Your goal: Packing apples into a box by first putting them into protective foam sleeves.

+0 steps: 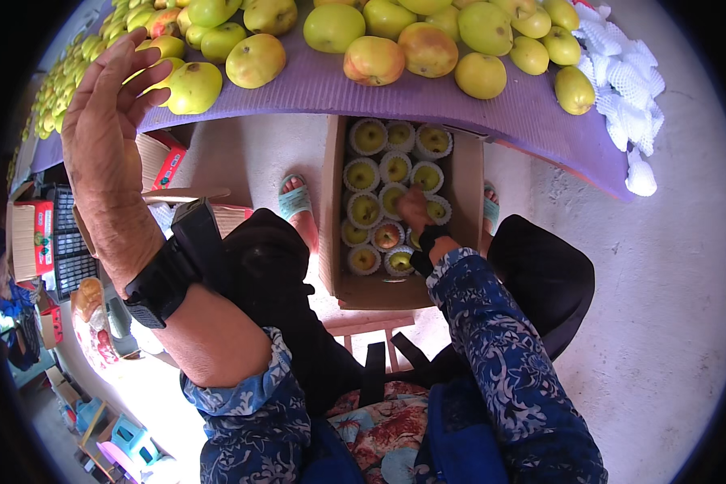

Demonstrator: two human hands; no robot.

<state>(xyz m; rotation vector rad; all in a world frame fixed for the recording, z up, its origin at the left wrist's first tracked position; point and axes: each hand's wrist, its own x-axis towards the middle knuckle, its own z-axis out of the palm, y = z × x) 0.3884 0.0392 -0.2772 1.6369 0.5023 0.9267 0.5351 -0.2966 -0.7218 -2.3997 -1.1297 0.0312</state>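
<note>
My left hand [112, 103] is raised at the left edge of the purple ribbed table cover [296, 85]. Its fingers are apart with nothing in them, and yellow-green apples [195, 88] lie just beyond the fingertips. Down inside an open cardboard box [369, 291], my right hand [414, 207] is over the packed apples, its fingers mostly hidden. Whether it grips an apple cannot be made out. Rows of apples [365, 209] sit upright in white foam nets in the box. One reddish apple [386, 236] is among them.
Many loose apples [375, 60] cover the table. White foam nets [618, 78] are heaped at its right end. The box stands between my sandalled feet [296, 196], with a small wooden stool [372, 327] nearer me. Red-and-white cartons [33, 236] and a black plastic crate [74, 248] stand left.
</note>
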